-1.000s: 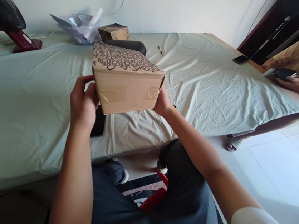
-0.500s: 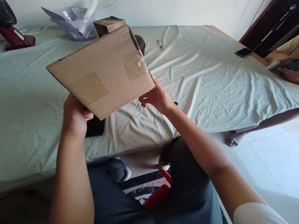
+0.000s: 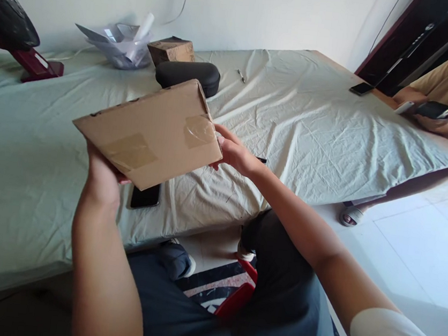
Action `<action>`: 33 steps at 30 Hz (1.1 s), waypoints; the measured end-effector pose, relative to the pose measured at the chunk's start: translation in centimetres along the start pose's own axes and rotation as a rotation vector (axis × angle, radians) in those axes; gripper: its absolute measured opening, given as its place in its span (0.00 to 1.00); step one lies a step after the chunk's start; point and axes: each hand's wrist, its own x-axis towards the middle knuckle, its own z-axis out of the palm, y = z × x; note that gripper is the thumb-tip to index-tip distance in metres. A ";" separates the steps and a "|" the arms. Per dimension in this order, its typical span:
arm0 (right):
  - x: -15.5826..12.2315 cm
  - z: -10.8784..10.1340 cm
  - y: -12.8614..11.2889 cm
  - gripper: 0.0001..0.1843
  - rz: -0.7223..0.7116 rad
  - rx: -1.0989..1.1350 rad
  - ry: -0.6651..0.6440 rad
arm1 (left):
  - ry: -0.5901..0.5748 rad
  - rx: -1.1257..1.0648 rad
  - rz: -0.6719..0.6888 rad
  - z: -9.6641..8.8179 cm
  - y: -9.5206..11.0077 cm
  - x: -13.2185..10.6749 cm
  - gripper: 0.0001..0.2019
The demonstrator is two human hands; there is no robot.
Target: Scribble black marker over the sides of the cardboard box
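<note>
I hold a brown cardboard box (image 3: 151, 130) with clear tape patches above the near edge of the sheet-covered table (image 3: 25, 167). Its taped face is turned toward me and tilted. My left hand (image 3: 99, 175) grips the box from below at its lower left corner, fingers mostly hidden behind it. My right hand (image 3: 232, 150) holds the right edge, fingers curled around it. A black phone (image 3: 145, 197) lies on the sheet just under the box.
A black case (image 3: 188, 73), a smaller cardboard box (image 3: 171, 50) and crumpled plastic wrapping (image 3: 117, 42) sit further back. A fan base (image 3: 37, 63) stands at far left. Another person at the right holds a phone (image 3: 428, 109); another phone (image 3: 361, 88) lies nearby.
I turned the box over, so the patterned top went out of sight and the taped face came up. It then came lower and closer to the table.
</note>
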 end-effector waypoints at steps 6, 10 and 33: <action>0.2 -0.4 0.4 0.47 0.029 0.031 -0.004 | 0.056 0.157 -0.070 0.1 1.0 -0.6 0.57; 0.4 -0.4 0.6 0.47 0.075 0.003 -0.009 | 0.115 0.214 -0.097 -0.1 0.7 -0.5 0.59; 0.7 -0.3 0.0 0.38 0.009 0.009 0.062 | -0.114 0.070 -0.191 0.5 3.2 -1.6 0.40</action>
